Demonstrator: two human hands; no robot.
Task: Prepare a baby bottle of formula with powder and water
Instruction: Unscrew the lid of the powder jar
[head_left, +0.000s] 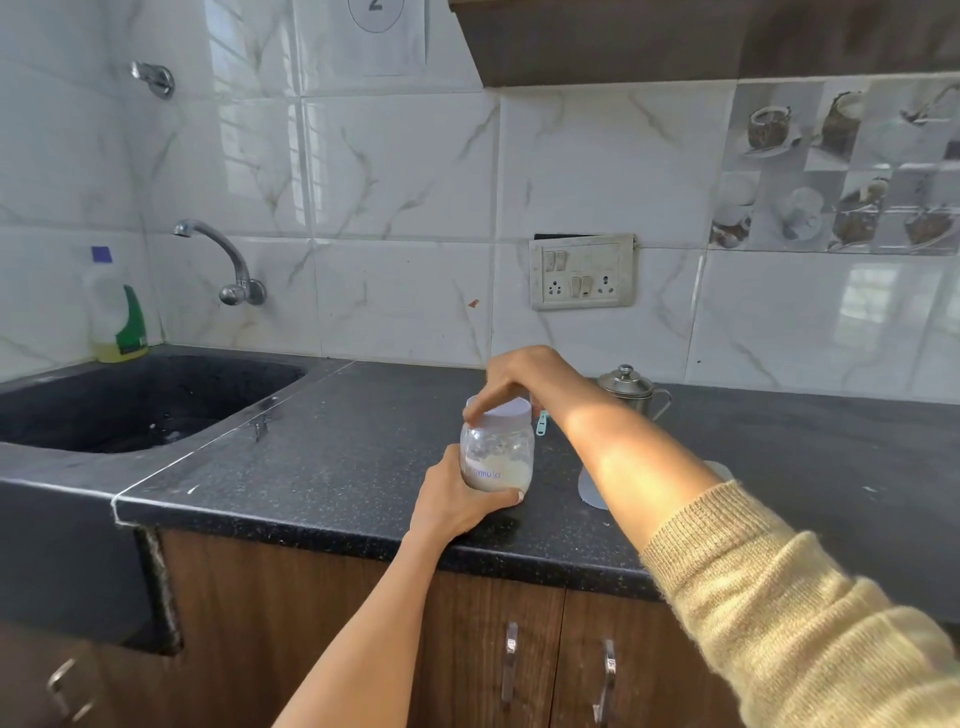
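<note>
Left hand (457, 499) gripping lower body of formula jar (497, 457), fingers wrapping behind it, thumb curling across its front base. Left forearm bare, rising from below jar, slanting up and right toward it. Right hand (519, 382) arching over jar top, wrist bent downward, fingertips (475, 413) curling on lid rim at its left edge. Right forearm bare, reaching in from lower right of jar, knitted sleeve (779, 597) pushed up near elbow.

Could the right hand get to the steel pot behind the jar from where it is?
Probably yes: the right hand grips the jar lid, and the steel pot stands just behind that forearm with nothing between them.
</note>
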